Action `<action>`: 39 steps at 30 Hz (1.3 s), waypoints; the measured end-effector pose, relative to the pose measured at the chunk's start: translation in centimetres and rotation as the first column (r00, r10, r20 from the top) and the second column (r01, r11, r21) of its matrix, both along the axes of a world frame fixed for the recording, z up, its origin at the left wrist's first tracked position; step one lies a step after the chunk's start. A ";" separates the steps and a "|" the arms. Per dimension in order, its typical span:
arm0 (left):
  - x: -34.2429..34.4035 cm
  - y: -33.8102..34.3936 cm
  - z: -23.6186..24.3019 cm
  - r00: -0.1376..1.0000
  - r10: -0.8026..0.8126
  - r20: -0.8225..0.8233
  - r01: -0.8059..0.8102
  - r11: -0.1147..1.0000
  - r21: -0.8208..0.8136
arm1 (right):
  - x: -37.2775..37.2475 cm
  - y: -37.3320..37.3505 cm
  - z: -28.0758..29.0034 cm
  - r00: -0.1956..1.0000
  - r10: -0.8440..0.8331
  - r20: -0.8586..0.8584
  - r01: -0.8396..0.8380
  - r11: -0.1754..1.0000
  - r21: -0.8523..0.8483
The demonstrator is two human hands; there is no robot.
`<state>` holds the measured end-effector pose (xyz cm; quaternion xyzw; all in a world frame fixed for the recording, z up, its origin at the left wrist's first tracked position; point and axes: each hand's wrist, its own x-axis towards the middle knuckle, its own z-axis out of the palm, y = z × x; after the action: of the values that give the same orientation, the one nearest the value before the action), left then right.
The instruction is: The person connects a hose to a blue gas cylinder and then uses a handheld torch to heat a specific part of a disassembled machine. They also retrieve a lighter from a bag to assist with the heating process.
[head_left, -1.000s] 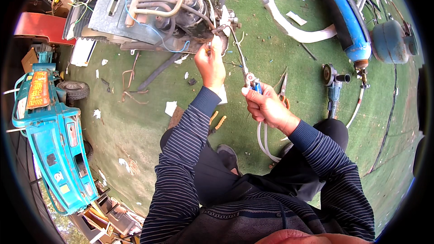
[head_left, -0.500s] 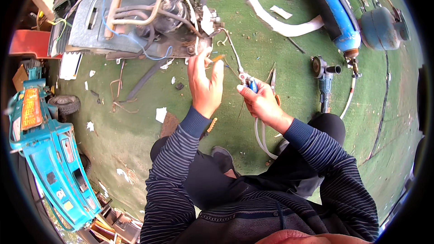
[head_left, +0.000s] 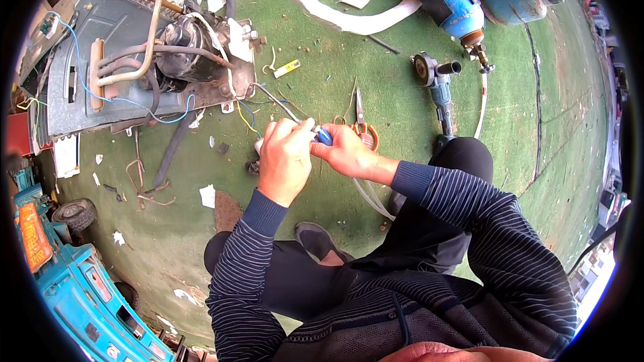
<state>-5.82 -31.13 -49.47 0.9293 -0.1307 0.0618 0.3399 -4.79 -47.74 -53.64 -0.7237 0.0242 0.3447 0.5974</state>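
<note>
Green floor (head_left: 563, 114) underlies the work. The right hand (head_left: 352, 153) has its fingers clamped on the blue handle (head_left: 325, 137). Steady it beside the left hand (head_left: 284, 164) (finger closure cannot be told).

On the green carpet (head_left: 570, 107) a grinder (head_left: 442, 97) lies to the right of orange-handled scissors (head_left: 360, 112), while a blue truck (head_left: 75, 273) stands at the lower left.

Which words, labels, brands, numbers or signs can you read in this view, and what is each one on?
Orange plate on the teal vehicle: large characters, too blurred and skewed to transcribe reliably.
Small yellow object on the floor: marks too small to read.
Angle grinder: any label too small to read.
Blue-handled tool in the right hand: nothing legible.
</note>
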 end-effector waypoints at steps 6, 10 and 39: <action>-0.6 1.7 -1.3 0.998 0.066 0.021 -0.065 0.996 -0.065 | 0.3 0.3 0.6 0.985 0.074 -0.155 -0.062 0.995 0.076; -2.1 1.1 0.3 0.985 0.065 -0.158 -0.062 0.998 0.022 | -1.1 0.1 1.9 0.940 0.052 -0.336 -0.044 0.999 0.030; -79.3 7.2 41.6 -0.230 0.272 -0.934 -0.172 -0.956 -0.236 | -21.5 11.6 56.8 0.636 0.725 -0.263 -0.770 0.621 -0.149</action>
<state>-85.14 -23.96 -7.82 0.0262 0.7327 0.3922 0.5556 -26.26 -36.12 3.16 -0.7022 -0.1843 0.6192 0.2992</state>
